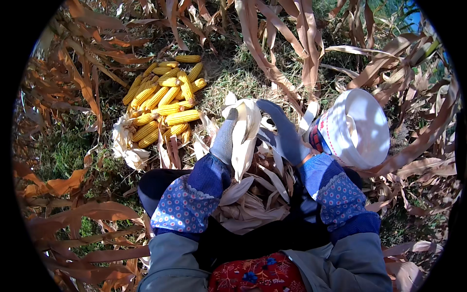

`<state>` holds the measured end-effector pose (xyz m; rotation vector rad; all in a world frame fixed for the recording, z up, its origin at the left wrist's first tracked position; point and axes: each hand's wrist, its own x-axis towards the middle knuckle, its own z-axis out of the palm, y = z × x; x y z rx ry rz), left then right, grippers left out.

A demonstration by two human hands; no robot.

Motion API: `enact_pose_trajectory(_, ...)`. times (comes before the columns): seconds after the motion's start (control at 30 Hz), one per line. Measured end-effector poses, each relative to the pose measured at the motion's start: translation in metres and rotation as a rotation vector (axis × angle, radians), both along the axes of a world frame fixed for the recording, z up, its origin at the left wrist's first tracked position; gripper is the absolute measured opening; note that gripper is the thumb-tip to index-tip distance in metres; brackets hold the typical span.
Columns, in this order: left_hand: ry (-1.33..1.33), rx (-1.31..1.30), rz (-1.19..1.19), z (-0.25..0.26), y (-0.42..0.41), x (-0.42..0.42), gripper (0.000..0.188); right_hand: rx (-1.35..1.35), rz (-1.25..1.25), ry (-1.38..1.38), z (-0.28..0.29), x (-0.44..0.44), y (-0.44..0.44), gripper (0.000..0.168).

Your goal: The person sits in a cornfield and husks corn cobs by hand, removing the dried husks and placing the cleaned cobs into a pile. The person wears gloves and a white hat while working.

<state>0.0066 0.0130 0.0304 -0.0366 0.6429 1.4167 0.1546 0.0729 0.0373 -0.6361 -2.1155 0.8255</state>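
My left hand (225,137), in a grey glove, grips an ear of corn in its pale husk (245,133), the husk hanging down towards my lap. Just right of that ear is my right hand (286,137), also gloved, with thumb and fingers apart; its fingertips are at the husk's right edge, and whether they touch it I cannot tell. Husked yellow corn cobs (157,96) lie heaped on the ground, to the left beyond my left hand. Loose dry husks (251,208) are piled between my legs.
A white plastic bucket (370,131) with printed sides lies tilted beside my right wrist, its mouth facing right. Dry corn stalks and leaves (308,43) stand ahead and on both sides. Pulled-back pale husks (127,142) lie at the heap's near left edge.
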Motion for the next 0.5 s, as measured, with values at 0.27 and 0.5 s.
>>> enact_pose_trajectory(0.27, -0.018, 0.125, -0.438, -0.004, -0.009, -0.004, 0.031, 0.056, -0.303, -0.083, 0.013, -0.002, 0.01, 0.05)
enact_pose_trajectory(0.5, 0.01, -0.018, -0.317, 0.008, -0.01, -0.006, 0.04, -0.673, -0.15, -0.063, -0.002, 0.036, 0.039, 0.059)
